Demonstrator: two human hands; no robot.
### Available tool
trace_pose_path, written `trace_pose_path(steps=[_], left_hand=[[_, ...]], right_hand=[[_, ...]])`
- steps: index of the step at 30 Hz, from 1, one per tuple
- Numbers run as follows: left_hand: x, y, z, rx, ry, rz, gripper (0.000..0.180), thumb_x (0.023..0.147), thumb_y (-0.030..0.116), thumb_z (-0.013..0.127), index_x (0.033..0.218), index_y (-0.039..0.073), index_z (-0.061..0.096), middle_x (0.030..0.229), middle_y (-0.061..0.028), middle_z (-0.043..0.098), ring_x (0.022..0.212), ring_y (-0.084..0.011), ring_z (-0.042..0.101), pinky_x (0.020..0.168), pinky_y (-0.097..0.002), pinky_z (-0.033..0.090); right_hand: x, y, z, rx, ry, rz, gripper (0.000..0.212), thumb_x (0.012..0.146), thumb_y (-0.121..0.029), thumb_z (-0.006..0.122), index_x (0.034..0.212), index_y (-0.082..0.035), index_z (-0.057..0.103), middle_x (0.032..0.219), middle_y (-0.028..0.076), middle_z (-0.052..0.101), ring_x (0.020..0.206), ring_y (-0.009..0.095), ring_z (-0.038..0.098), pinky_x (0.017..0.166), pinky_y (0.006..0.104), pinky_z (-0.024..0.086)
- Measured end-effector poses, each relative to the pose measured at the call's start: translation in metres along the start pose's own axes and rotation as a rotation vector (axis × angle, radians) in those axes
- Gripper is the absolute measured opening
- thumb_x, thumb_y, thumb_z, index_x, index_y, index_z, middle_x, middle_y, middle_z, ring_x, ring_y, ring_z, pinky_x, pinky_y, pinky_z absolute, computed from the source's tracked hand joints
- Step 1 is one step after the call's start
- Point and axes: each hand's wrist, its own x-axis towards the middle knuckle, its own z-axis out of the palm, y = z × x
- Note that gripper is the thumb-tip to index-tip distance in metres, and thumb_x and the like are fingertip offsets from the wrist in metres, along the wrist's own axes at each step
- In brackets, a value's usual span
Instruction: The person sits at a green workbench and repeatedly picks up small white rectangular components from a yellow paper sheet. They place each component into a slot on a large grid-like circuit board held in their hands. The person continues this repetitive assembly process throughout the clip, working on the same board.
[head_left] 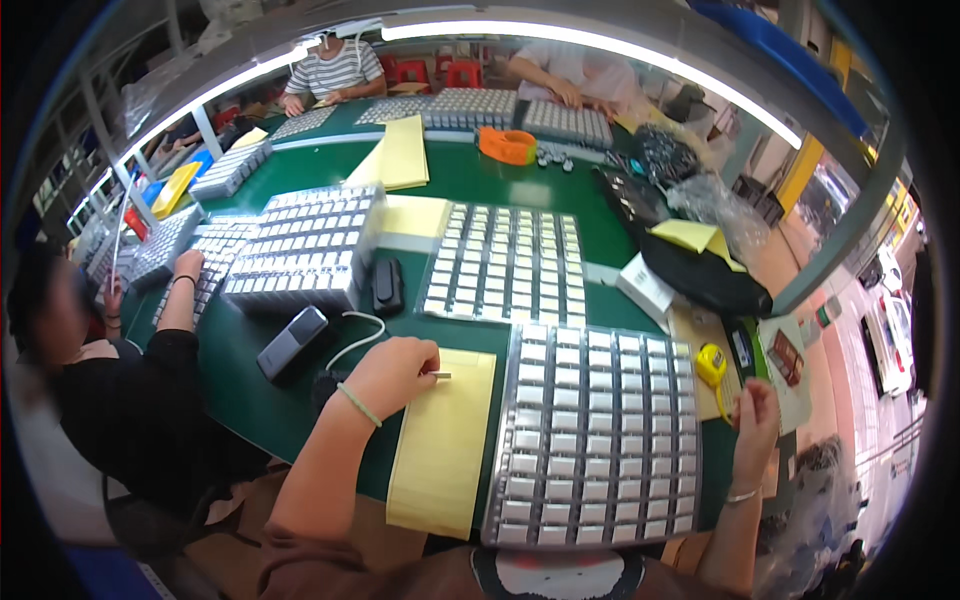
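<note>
My left hand (393,374), with a beaded bracelet at its wrist, pinches a small light-coloured piece (440,375) over a yellow paper sheet (440,460). To the right of the sheet lies a clear tray (505,440) with rows of small white rectangular parts. Past that tray's right edge, my right hand (757,412) is raised with its fingers curled together; what they hold, if anything, is too small to make out. Beside it sits a yellow tape-measure-like object (711,365) with a yellow strip running down toward the hand.
A second filled tray (505,262) and a tall tray stack (305,245) stand farther back. A grey power bank (292,343) with a white cable and a black case (387,286) lie left. An orange tape dispenser (507,145) is at the far side. Co-workers sit left and opposite.
</note>
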Motion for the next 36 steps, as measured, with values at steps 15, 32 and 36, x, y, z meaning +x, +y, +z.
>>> trace_pose_path(steps=[15, 32, 36], left_hand=[[0.124, 0.008, 0.001, 0.087, 0.156, 0.272, 0.008, 0.085, 0.012, 0.064, 0.086, 0.004, 0.065, 0.084, -0.0136, 0.067, 0.084, -0.0332, 0.065, 0.075, -0.0422, 0.052], [0.072, 0.024, -0.018, -0.249, 0.126, 0.267, 0.010, 0.090, 0.004, 0.069, 0.096, -0.002, 0.065, 0.083, -0.0028, 0.068, 0.075, -0.0075, 0.062, 0.070, -0.0219, 0.050], [0.046, 0.052, -0.015, -0.251, 0.216, 0.271, 0.008, 0.085, -0.003, 0.069, 0.092, -0.003, 0.067, 0.082, -0.0079, 0.068, 0.077, -0.0132, 0.065, 0.072, -0.0265, 0.051]], right_hand=[[-0.064, 0.074, -0.029, -0.349, -0.032, 0.077, 0.013, 0.098, -0.003, 0.054, 0.111, 0.000, 0.056, 0.095, 0.001, 0.057, 0.079, 0.007, 0.053, 0.071, 0.0204, 0.044], [-0.064, 0.056, -0.017, -0.270, -0.008, 0.133, 0.016, 0.098, -0.006, 0.059, 0.113, -0.001, 0.061, 0.097, 0.002, 0.064, 0.090, 0.008, 0.060, 0.079, 0.0213, 0.048], [-0.062, 0.055, -0.016, -0.253, 0.017, 0.106, 0.015, 0.097, -0.007, 0.061, 0.111, -0.002, 0.062, 0.096, 0.002, 0.065, 0.085, 0.007, 0.061, 0.075, 0.0208, 0.049]])
